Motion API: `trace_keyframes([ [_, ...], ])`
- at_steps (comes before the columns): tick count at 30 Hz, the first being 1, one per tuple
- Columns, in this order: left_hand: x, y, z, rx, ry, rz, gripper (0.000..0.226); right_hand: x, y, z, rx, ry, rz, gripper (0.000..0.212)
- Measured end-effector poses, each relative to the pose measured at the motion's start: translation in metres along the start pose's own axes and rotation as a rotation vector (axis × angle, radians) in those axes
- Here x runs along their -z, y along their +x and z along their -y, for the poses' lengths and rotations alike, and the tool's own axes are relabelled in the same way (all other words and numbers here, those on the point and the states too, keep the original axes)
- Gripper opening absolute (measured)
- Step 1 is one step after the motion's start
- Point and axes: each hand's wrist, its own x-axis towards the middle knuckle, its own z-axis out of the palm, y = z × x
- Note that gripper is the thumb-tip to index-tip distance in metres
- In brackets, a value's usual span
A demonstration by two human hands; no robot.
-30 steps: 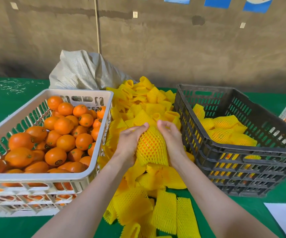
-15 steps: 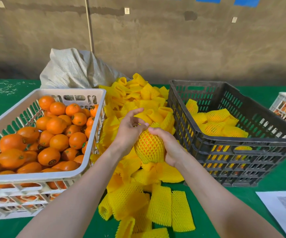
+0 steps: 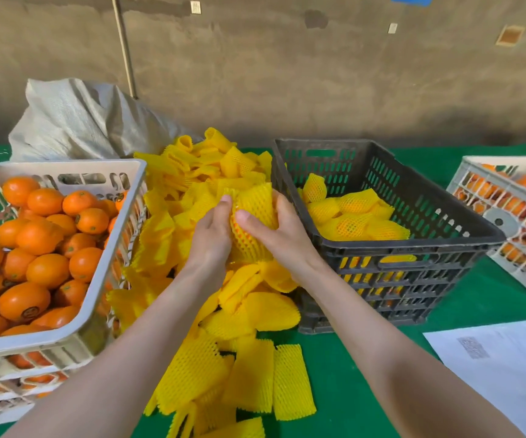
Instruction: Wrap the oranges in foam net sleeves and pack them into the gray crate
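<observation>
Left hand (image 3: 211, 230) and right hand (image 3: 283, 230) clasp a netted orange (image 3: 249, 238) above the loose foam net sleeves (image 3: 192, 191) on the table (image 3: 350, 358), just beside the gray crate (image 3: 419, 248); its sleeve (image 3: 255, 200) looks best tugged evenly over both ends before it joins the wrapped fruit (image 3: 353, 216) inside.

Sleeve pile (image 3: 211, 184) lies between left orange crate (image 3: 75, 324) and right packing crate (image 3: 445, 245).

Left hand (image 3: 212, 230), right hand (image 3: 282, 230) bare; left forearm (image 3: 147, 327), right forearm (image 3: 366, 320) bare up to frame edge
</observation>
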Motion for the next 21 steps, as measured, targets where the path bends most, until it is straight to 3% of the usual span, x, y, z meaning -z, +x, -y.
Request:
trace_keyframes([
  [1,-0.005,0.002,0.001,-0.013,-0.026,-0.012,0.029,0.006,-0.002,-0.003,0.005,-0.009,0.000,0.079],
  [3,-0.020,0.004,0.000,-0.038,-0.054,0.003,0.026,0.018,-0.004,-0.004,0.088,-0.037,-0.008,0.086],
  [10,-0.089,0.024,-0.005,-0.081,0.074,0.145,0.041,0.094,0.035,-0.003,0.186,0.019,-0.174,0.042],
  [13,-0.114,0.043,0.014,-0.362,0.488,0.209,0.037,0.131,0.065,-0.013,0.102,-0.029,-0.275,0.027],
  [16,-0.136,0.066,0.028,-0.574,1.000,0.280,0.036,0.167,0.108,-0.032,-0.070,-0.206,-0.265,0.029],
  [18,-0.148,0.077,0.033,-0.601,1.377,0.418,0.034,0.186,0.141,-0.048,-0.164,-0.437,-0.179,0.046],
  [21,-0.155,0.088,0.044,-0.613,1.788,0.549,0.030,0.198,0.184,-0.075,-0.307,-0.692,-0.026,0.093],
])
